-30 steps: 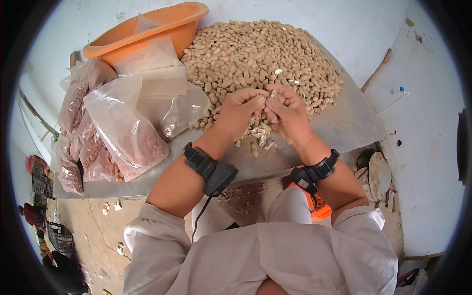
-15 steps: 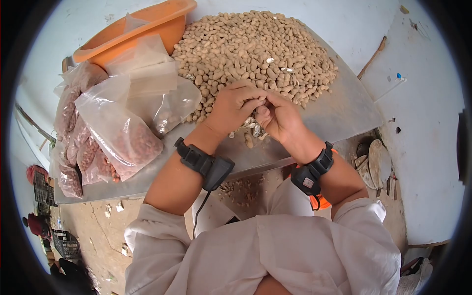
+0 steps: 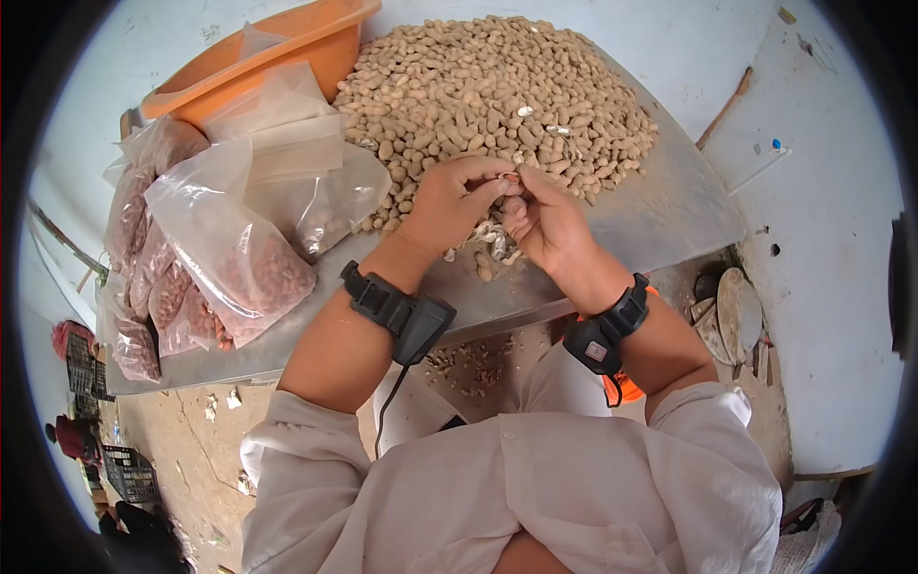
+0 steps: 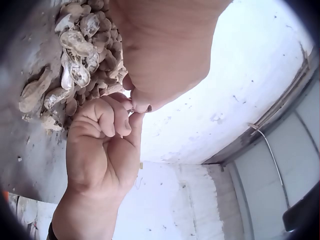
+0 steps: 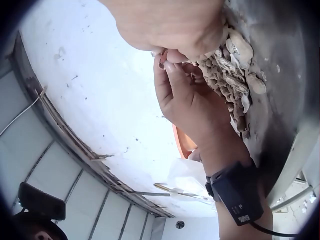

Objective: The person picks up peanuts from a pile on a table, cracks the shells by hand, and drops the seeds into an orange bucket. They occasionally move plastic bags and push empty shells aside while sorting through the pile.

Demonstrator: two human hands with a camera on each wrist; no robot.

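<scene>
In the head view both hands meet fingertip to fingertip over the near edge of a heap of unshelled peanuts [image 3: 488, 86]. Between thumb and forefinger my left hand [image 3: 445, 206] pinches a small peanut [image 3: 513, 177] whose reddish kernel shows. The same reddish bit of peanut [image 5: 163, 59] appears at the left fingertips in the right wrist view. My right hand [image 3: 559, 225] grips it from the other side, thumb and forefinger together, other fingers curled. Split empty shells [image 4: 77, 62] lie on the metal table just below the hands.
Clear plastic bags of shelled reddish peanuts [image 3: 249, 277] cover the table's left side. Behind them an orange basin [image 3: 277, 62] leans by the wall. The metal table's [image 3: 688, 210] front edge runs near the forearms. An orange container [image 3: 622, 387] shows below the right wrist.
The head view has shifted slightly, moving the heap and bags up and left. Both hands stay together with fingers shifting on the peanut, and its reddish kernel now shows between the fingertips.
</scene>
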